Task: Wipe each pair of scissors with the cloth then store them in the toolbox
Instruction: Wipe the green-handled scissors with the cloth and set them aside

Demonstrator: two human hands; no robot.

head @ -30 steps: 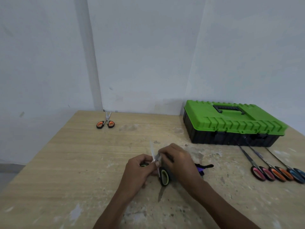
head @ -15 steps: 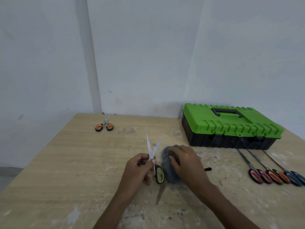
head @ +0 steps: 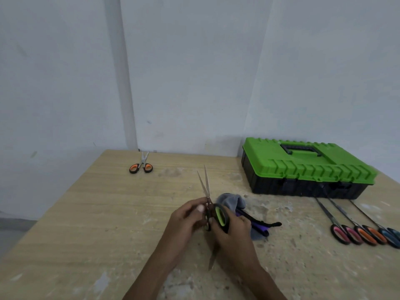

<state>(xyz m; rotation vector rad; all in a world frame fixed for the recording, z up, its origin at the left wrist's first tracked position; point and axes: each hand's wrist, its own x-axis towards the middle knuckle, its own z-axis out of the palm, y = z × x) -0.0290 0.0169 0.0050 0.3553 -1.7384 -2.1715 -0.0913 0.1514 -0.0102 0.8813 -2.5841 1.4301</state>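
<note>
Head view, near to far. Nearest: both forearms reaching in from bottom edge, meeting mid-tabletop [head: 91, 224]. Left hand [head: 186, 219] curled closed around pivot and near handle of green-handled scissors [head: 213, 210], thumb pressed on top; probably steadying so blades stay raised clear of the wood. Right hand [head: 232, 231] closed on the other, lime-lined handle loop, fingers wrapped under it. Blades slightly parted, tips pointing up and away toward the wall; parted presumably so inner faces can be reached by the cloth, or being shut after wiping, cannot tell which. Thin dark shadow of the blades on the wood below the hands.

Just behind right hand: grey cloth [head: 231, 201] lying bunched on the tabletop, not gripped by either hand, close enough to grab again. Beside it, partly hidden by the right hand, purple-and-black item [head: 259, 224], maybe another pair of scissors or a sheath; too hidden to name.

Right side: row of long-bladed scissors [head: 365, 234] laid side by side, pink, orange and blue handles toward the camera, tips toward the toolbox; looks like a queue waiting for wiping.

Further back right: green-lidded toolbox [head: 307, 167], black base, lid shut, so opening needed before storing anything.

Far left near the wall: small orange-handled scissors [head: 141, 166], well apart from the rest.

Judged: wiping step on one pair, nothing visibly stored.
</note>
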